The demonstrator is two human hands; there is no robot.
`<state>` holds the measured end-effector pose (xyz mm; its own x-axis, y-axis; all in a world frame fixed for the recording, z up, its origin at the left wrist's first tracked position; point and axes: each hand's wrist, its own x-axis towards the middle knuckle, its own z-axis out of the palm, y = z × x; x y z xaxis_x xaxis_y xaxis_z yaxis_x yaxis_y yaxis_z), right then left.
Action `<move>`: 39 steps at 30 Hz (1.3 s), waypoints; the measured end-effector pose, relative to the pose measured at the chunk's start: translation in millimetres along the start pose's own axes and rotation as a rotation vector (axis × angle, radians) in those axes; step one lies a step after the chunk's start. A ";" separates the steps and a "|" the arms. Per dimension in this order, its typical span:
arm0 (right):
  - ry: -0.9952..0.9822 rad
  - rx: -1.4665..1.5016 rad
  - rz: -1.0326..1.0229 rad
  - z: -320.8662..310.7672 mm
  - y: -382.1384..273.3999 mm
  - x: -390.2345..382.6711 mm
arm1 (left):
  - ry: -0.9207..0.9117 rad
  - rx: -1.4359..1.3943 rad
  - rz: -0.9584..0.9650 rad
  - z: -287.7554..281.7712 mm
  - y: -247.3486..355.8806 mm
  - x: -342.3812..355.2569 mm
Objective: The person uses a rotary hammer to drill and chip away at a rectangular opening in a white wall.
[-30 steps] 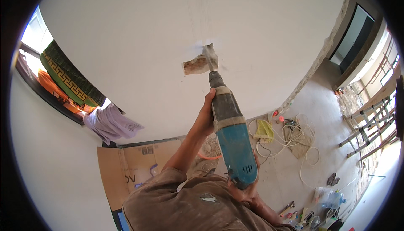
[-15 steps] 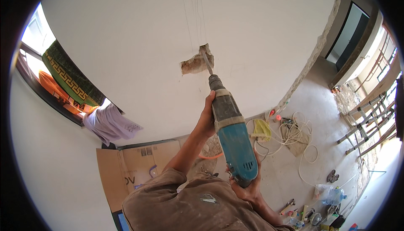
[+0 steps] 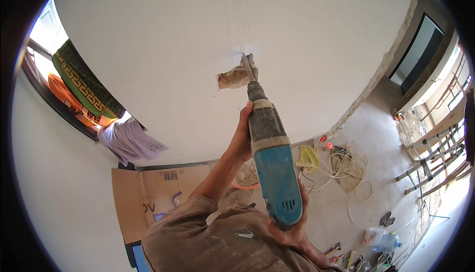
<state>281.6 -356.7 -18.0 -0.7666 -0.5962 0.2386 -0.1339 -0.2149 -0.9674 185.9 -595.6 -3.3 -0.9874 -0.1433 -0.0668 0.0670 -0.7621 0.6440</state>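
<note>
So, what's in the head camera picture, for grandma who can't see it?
A person's left hand and right hand hold a dusty blue power drill, its bit at a ragged hole in a white wall. Cloths hang at the left; a loosely coiled cable lies on the floor at the right.

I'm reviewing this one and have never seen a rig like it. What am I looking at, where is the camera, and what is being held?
There is no robot: these are a person's own bare hands, seen from a camera worn on the head. Its fisheye lens bends straight edges and darkens the corners. Both hands hold a blue and black power tool: the left hand near the front, the right hand at the rear. Its bit points at a broken patch in the white wall. On the floor lie pale cable and a clear bottle.
</note>
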 end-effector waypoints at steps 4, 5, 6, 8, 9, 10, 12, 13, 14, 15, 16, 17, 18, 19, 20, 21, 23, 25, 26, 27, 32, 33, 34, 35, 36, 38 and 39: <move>0.005 -0.001 -0.049 3.2 -5.1 7.2 | 0.003 0.001 -0.010 -0.1 4.3 4.6; 0.002 0.018 -0.037 3.8 -5.6 9.9 | -0.002 0.010 -0.005 -0.9 5.3 7.5; -0.001 0.037 -0.025 4.2 -6.0 12.6 | -0.006 0.019 -0.001 -1.8 6.0 10.3; -0.015 -0.014 -0.037 3.4 -4.5 19.5 | 0.013 0.018 0.010 -4.0 8.3 13.1; -0.027 -0.083 -0.061 2.2 -2.5 24.7 | 0.024 0.018 0.015 -5.4 8.8 14.4; -0.040 -0.152 -0.084 1.3 -0.3 27.9 | 0.018 0.009 0.001 -8.2 8.0 16.9; -0.023 -0.018 -0.050 0.8 3.3 32.3 | -0.007 -0.006 -0.018 -11.9 10.5 27.3; -0.015 0.050 -0.032 0.8 3.6 33.5 | -0.009 0.006 -0.001 -11.1 11.9 31.0; -0.017 0.014 -0.046 1.6 -0.6 37.0 | -0.004 0.017 0.016 -11.0 12.3 32.4; -0.019 -0.021 -0.060 2.6 -8.4 43.2 | 0.002 0.029 0.033 -10.6 12.2 33.6; -0.021 -0.056 -0.074 2.9 -13.2 46.4 | 0.019 0.028 0.040 -9.7 12.0 34.8; -0.003 -0.023 -0.027 0.3 -11.1 43.9 | 0.035 0.026 0.041 -7.3 9.8 35.2; 0.016 0.011 0.019 -4.9 -4.7 40.8 | 0.051 0.025 0.042 -5.1 7.1 34.9; 0.035 0.044 0.066 -9.0 -1.0 36.6 | 0.044 0.015 0.023 -3.6 3.6 34.5; 0.038 0.083 0.087 -11.4 -0.9 33.5 | 0.035 0.009 0.009 -2.2 0.8 34.6; 0.042 0.122 0.108 -13.5 -1.4 30.1 | 0.026 0.003 -0.006 -1.4 -2.7 32.5; 0.046 0.145 0.131 -17.9 -3.0 20.0 | 0.059 -0.022 -0.021 2.1 -12.4 21.9; 0.045 0.114 0.134 -22.1 -3.8 3.5 | 0.046 -0.038 -0.031 8.9 -19.1 13.4; 0.045 0.079 0.106 -25.5 0.1 -5.0 | 0.035 -0.044 -0.038 9.0 -23.8 7.7; 0.044 0.045 0.078 -29.2 5.7 -12.7 | 0.025 -0.051 -0.045 10.1 -27.5 3.6; 0.074 0.094 0.064 -31.0 -3.3 -24.8 | 0.033 -0.003 -0.005 31.0 -31.6 -6.7; 0.075 0.093 0.062 -32.2 -1.6 -25.6 | 0.038 0.012 0.008 34.7 -30.2 -6.7; 0.074 0.092 0.059 -33.3 -0.8 -24.7 | 0.024 0.012 0.022 36.6 -28.8 -5.9; 0.078 0.084 0.055 -33.3 -2.2 -22.8 | 0.014 0.012 0.035 37.4 -27.6 -5.9; 0.081 0.077 0.051 -32.3 -4.7 -19.4 | 0.003 0.012 0.050 38.1 -25.8 -5.3; 0.068 0.064 -0.006 -32.7 -0.3 -11.6 | 0.041 0.027 0.062 37.5 -23.3 -2.2; 0.052 0.059 -0.058 -34.1 10.4 -6.5 | 0.062 0.029 0.064 36.8 -22.2 0.5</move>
<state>263.8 -328.6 -32.6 -0.7904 -0.5406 0.2880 -0.1433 -0.2939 -0.9450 178.6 -555.5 10.5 -0.9703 -0.2312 -0.0712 0.1252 -0.7318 0.6699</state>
